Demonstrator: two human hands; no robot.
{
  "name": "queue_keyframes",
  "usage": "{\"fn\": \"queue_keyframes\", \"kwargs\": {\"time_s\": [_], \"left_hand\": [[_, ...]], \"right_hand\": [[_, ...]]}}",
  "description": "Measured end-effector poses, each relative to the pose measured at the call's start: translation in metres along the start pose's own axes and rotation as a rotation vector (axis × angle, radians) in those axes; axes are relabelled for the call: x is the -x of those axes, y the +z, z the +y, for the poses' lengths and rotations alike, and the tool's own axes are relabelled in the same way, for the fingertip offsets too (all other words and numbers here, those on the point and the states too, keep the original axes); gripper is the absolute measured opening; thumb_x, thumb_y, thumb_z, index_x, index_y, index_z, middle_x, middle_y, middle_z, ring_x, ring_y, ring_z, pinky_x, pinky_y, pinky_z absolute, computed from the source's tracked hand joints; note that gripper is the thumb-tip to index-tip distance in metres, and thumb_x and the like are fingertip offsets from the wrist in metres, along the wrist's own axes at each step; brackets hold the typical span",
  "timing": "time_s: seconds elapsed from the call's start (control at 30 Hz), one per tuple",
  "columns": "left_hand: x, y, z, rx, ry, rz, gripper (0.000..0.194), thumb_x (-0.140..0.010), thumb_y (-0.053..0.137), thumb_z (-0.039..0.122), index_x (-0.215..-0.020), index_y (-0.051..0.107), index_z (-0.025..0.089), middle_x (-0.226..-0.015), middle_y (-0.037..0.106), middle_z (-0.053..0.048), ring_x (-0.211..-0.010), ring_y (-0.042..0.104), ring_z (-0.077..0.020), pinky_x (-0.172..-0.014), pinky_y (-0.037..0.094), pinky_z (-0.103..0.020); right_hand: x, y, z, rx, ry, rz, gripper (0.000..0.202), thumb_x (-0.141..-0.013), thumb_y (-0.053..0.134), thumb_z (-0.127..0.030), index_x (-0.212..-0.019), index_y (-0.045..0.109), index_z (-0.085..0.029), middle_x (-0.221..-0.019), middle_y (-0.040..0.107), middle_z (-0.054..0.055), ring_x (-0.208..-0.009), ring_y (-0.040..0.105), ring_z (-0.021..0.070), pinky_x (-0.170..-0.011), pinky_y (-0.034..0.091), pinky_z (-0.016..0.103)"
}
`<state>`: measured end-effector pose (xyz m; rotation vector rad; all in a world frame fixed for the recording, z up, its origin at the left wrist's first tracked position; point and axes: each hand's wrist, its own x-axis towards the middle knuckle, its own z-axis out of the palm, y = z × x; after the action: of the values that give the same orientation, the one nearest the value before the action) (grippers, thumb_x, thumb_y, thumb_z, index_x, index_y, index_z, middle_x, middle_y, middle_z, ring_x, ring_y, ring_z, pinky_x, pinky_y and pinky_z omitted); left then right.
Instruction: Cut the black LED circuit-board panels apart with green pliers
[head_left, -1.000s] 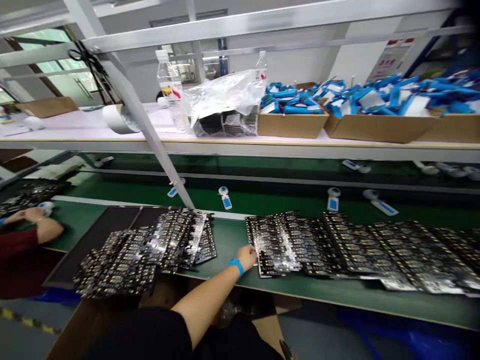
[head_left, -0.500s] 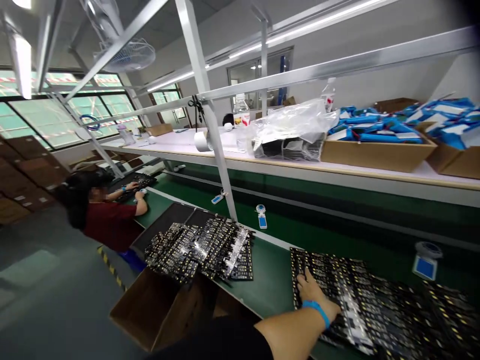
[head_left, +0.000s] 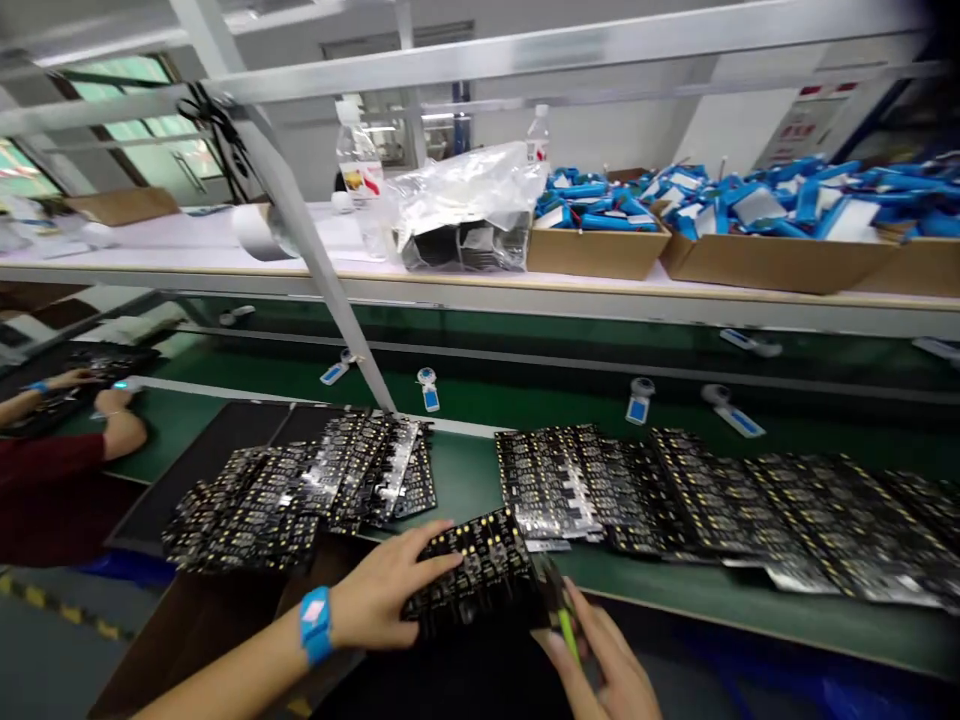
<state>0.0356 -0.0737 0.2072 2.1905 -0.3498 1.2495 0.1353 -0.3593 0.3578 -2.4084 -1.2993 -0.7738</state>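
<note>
My left hand, with a blue band at its wrist, grips a black circuit board panel dotted with yellow pads. The panel is tilted over the bench's front edge. In my right hand is a pair of cutting pliers with green on the handle. Their jaws are at the panel's right edge; blur hides whether they touch it. Behind the panel, a fanned row of similar circuit boards lies on the bench to the right. A heaped pile of boards sits to the left.
The green bench runs below a white shelf, with a slanted metal post at the left. Cardboard boxes of blue-wrapped parts and a plastic bag stand on the shelf. A co-worker's arm is at far left.
The view has swung right. My left hand has come away from the right-hand row and now holds a panel near my body. My right hand and the cutting pliers have come into view.
</note>
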Motion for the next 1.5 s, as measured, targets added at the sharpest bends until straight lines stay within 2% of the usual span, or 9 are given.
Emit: {"fn": "queue_keyframes", "kwargs": {"time_s": [0.27,0.47,0.63,0.77,0.97,1.1,1.27,1.37,1.5], "left_hand": [[0.042,-0.002,0.008,-0.115,0.047,-0.009,0.108,-0.054,0.060,0.003,-0.151,0.030,0.041,-0.167,0.014,-0.003,-0.142,0.035,-0.0370,-0.113,0.036,-0.052],[0.046,-0.001,0.004,-0.055,0.040,-0.078,0.101,-0.054,0.062,0.006,-0.145,0.039,0.042,-0.166,0.018,-0.004,-0.140,0.037,-0.0375,-0.112,0.035,-0.054],[0.050,0.004,-0.001,-0.027,0.031,-0.065,0.099,-0.052,0.061,0.007,-0.143,0.040,0.042,-0.165,0.018,-0.003,-0.143,0.033,-0.0368,-0.113,0.034,-0.054],[0.053,0.009,-0.002,-0.027,0.019,-0.072,0.098,-0.052,0.061,0.006,-0.142,0.042,0.043,-0.166,0.018,-0.003,-0.143,0.033,-0.0384,-0.113,0.033,-0.057],[0.057,0.020,-0.006,0.005,0.020,0.013,0.100,-0.050,0.059,0.004,-0.141,0.044,0.045,-0.166,0.020,0.002,-0.142,0.036,-0.0377,-0.112,0.038,-0.053],[0.055,0.026,-0.009,0.002,0.053,0.062,0.104,-0.048,0.057,0.003,-0.140,0.042,0.048,-0.165,0.019,0.004,-0.142,0.037,-0.0373,-0.111,0.040,-0.053],[0.052,0.026,-0.007,-0.007,0.003,0.105,0.101,-0.049,0.056,0.003,-0.140,0.042,0.046,-0.166,0.018,0.004,-0.144,0.033,-0.0363,-0.112,0.040,-0.052],[0.051,0.024,-0.005,-0.013,-0.019,0.089,0.099,-0.050,0.055,0.003,-0.140,0.043,0.043,-0.166,0.016,0.003,-0.145,0.031,-0.0353,-0.114,0.038,-0.052],[0.052,0.012,-0.013,-0.038,-0.097,0.068,0.093,-0.056,0.056,0.004,-0.140,0.042,0.043,-0.166,0.012,0.003,-0.145,0.031,-0.0350,-0.114,0.038,-0.051]], "right_hand": [[-0.021,0.006,-0.041,0.018,-0.244,-0.145,0.047,-0.098,0.047,-0.040,-0.144,0.046,-0.028,-0.133,0.062,0.008,-0.123,0.058,0.0188,-0.104,0.049,0.028],[-0.004,0.024,-0.028,0.495,-0.206,0.023,0.055,-0.097,0.044,-0.044,-0.149,0.039,-0.025,-0.113,0.068,0.012,-0.097,0.068,0.0311,-0.080,0.060,0.046],[0.001,0.021,-0.018,0.223,-0.210,-0.231,0.049,-0.098,0.045,-0.039,-0.145,0.044,-0.027,-0.128,0.064,0.007,-0.117,0.062,0.0204,-0.099,0.052,0.029],[0.010,0.027,-0.009,0.492,-0.138,-0.092,0.052,-0.097,0.042,-0.037,-0.148,0.040,-0.027,-0.113,0.068,0.010,-0.093,0.067,0.0275,-0.082,0.058,0.042],[0.019,0.025,0.004,0.298,-0.195,-0.236,0.059,-0.086,0.048,-0.017,-0.145,0.046,-0.028,-0.111,0.069,0.006,-0.097,0.068,0.0203,-0.084,0.057,0.026],[0.029,0.024,0.003,0.543,-0.090,-0.133,0.065,-0.084,0.044,-0.016,-0.147,0.042,-0.029,-0.106,0.069,0.009,-0.089,0.067,0.0285,-0.078,0.059,0.041],[0.038,0.018,0.008,0.267,-0.029,-0.342,0.062,-0.076,0.053,-0.015,-0.136,0.057,-0.031,-0.103,0.071,0.002,-0.095,0.070,0.0174,-0.084,0.054,0.022],[0.036,0.024,0.021,0.290,0.071,-0.245,0.056,-0.085,0.042,-0.017,-0.140,0.053,-0.022,-0.118,0.066,0.011,-0.106,0.067,0.0241,-0.092,0.053,0.034],[0.021,0.039,0.031,0.282,0.148,-0.195,0.058,-0.076,0.047,-0.012,-0.132,0.058,-0.023,-0.111,0.068,0.011,-0.099,0.068,0.0269,-0.089,0.054,0.039]]}}
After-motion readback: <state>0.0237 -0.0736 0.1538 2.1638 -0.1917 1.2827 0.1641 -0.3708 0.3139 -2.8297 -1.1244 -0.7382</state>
